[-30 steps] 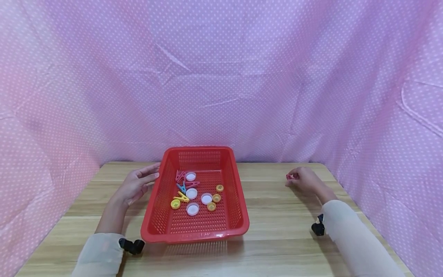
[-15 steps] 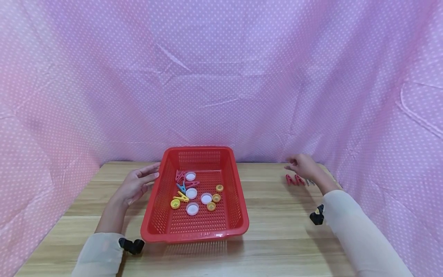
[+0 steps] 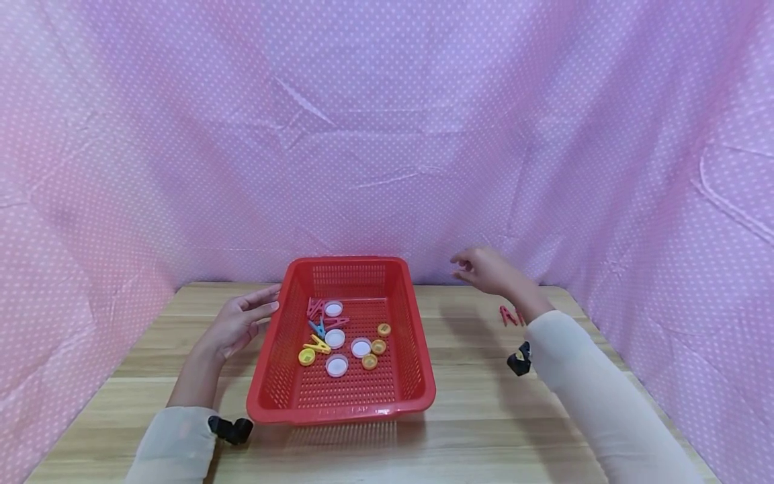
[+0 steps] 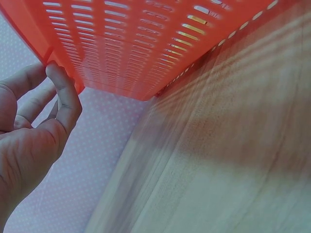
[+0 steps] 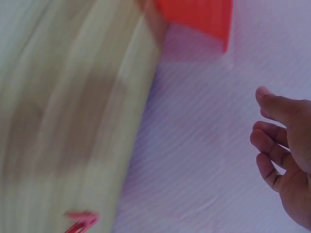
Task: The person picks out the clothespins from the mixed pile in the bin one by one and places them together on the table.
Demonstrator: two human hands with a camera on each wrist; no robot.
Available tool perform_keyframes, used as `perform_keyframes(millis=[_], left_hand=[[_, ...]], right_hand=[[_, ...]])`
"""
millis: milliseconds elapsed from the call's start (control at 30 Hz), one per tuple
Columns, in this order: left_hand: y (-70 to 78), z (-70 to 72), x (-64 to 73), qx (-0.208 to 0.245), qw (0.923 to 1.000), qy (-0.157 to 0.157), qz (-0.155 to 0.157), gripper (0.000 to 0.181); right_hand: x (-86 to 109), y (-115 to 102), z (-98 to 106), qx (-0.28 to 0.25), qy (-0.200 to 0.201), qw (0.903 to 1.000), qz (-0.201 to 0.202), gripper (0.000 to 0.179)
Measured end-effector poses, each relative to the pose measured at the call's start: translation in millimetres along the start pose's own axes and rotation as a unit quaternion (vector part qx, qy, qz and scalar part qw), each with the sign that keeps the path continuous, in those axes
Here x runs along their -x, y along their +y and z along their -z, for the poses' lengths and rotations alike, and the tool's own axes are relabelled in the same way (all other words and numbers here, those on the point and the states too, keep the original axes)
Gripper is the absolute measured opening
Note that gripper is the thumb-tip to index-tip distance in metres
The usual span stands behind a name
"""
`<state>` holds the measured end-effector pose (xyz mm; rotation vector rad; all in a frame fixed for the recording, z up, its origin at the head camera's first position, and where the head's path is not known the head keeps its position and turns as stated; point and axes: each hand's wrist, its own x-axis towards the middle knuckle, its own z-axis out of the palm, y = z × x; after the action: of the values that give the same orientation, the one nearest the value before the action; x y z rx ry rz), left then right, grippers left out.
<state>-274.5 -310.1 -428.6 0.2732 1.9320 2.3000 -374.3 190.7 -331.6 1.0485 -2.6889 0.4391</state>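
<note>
My left hand is at the left side of a red plastic basket. In the left wrist view, the thumb and fingers of that hand hold the rim edge from outside. Inside the basket lie several white caps, several orange-yellow caps, and clothespins in pink, blue and yellow. To the basket's right, my right hand is raised over the table's back edge. Its fingers are loosely bent, with nothing between them in the right wrist view.
Red clothespins lie on the wooden table at the back right, partly hidden by the right forearm. A pink dotted curtain hangs right behind the table and along both sides.
From the red clothespins on the right, my right hand has let go, lifted, and moved left toward the basket. The left hand and basket have stayed put.
</note>
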Motion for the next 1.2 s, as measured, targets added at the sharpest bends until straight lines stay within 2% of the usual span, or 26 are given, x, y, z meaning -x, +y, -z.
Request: perform_keyframes(millis=[167,267,600,833,1200], left_hand=[[0.3,-0.6,0.7,0.002,1.0,0.002,0.0,0.058],[-0.3,0.1,0.9,0.001,1.0,0.005,-0.001,0.057],[-1.5,1.9,1.4,-0.002,1.0,0.004,-0.004,0.057],[-2.6,1.3,0.8,0.011,0.9999,0.002,0.001,0.057],[-2.5,-1.0,-0.1,0.014,0.9999,0.001,-0.005,0.06]], right_hand=[[-23.5,-32,5,0.007,0.002,0.9988,0.048,0.024],[-36.6,-49,7,0.013,-0.001,0.998,0.062,0.024],[-76.2,-105,10,0.008,-0.033,0.9987,0.038,0.032],[-96.4,-134,-7,-0.008,-0.048,0.9985,0.024,0.035],[-120.7,-154,-42,-0.031,-0.066,0.9958,0.056,0.025]])
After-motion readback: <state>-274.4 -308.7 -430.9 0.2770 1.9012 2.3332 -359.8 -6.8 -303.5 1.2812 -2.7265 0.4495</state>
